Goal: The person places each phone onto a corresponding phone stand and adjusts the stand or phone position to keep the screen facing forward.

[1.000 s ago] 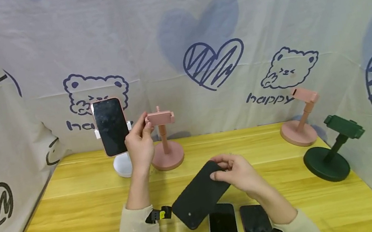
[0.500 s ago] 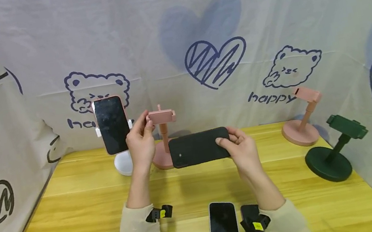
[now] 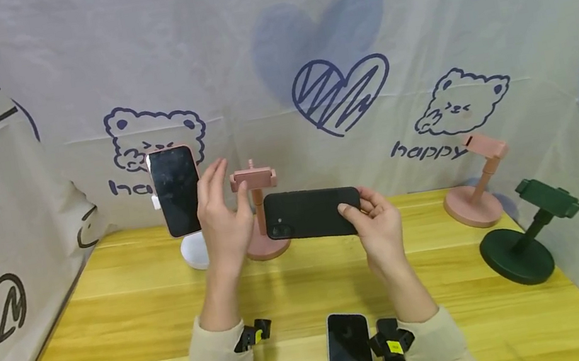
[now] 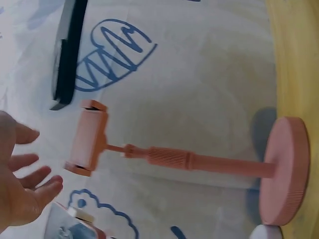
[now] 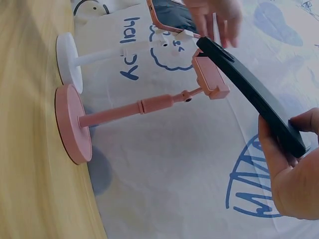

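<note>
My right hand [image 3: 384,228] pinches one end of a black smartphone [image 3: 312,213], held sideways in the air with its back and camera toward me. The phone's other end reaches close to a pink phone stand [image 3: 253,179], whose small clamp head faces me in the head view. My left hand [image 3: 224,220] is raised at the left of that clamp, fingers straight and apart, holding nothing. In the left wrist view a gap shows between the left hand's fingers [image 4: 37,177] and the pink clamp [image 4: 87,138]. The right wrist view shows the phone [image 5: 254,94] edge-on, gripped between thumb and fingers.
A white stand [image 3: 195,252] holds an upright phone [image 3: 176,190] behind the left hand. Two phones, one a silver-edged phone [image 3: 349,356], lie at the table's front. Another pink stand [image 3: 474,205] and a green stand [image 3: 517,255] stand at the right. A patterned cloth [image 3: 320,22] hangs behind.
My right hand has raised the black phone from above the table, turned it sideways and brought it near the pink clamp. My left hand has let go of the clamp's left side, its fingers spreading.
</note>
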`<action>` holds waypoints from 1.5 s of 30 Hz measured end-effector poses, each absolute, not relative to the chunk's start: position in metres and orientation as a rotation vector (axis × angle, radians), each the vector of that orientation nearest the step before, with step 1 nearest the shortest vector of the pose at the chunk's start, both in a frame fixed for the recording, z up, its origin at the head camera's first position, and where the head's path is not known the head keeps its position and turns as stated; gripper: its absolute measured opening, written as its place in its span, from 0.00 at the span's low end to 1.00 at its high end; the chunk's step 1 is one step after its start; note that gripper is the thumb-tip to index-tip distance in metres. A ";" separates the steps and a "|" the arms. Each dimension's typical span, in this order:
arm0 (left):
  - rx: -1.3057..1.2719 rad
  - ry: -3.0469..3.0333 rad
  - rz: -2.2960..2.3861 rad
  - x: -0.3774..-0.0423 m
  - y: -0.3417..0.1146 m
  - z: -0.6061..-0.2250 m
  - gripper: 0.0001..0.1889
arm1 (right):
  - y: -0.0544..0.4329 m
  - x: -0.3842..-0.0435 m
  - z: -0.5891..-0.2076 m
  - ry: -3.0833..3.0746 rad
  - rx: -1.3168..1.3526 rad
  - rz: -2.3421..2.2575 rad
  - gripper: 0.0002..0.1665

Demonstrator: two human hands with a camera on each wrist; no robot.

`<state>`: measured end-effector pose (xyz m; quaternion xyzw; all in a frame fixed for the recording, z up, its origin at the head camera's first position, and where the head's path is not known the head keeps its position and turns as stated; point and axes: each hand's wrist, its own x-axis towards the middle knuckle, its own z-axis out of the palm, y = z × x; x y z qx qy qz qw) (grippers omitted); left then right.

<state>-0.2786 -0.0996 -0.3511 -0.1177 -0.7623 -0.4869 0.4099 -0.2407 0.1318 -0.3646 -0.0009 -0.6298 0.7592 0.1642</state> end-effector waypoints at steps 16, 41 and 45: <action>-0.890 -2.259 -1.030 -0.255 -0.086 -0.340 0.17 | 0.132 -0.231 -0.362 -1.938 0.209 1.880 0.22; -1.035 -1.882 -0.960 -0.263 -0.084 -0.339 0.05 | 0.158 -0.234 -0.356 -1.919 0.601 2.145 0.29; -1.054 -1.842 -0.967 -0.263 -0.082 -0.340 0.06 | 0.159 -0.239 -0.357 -1.981 0.462 2.357 0.30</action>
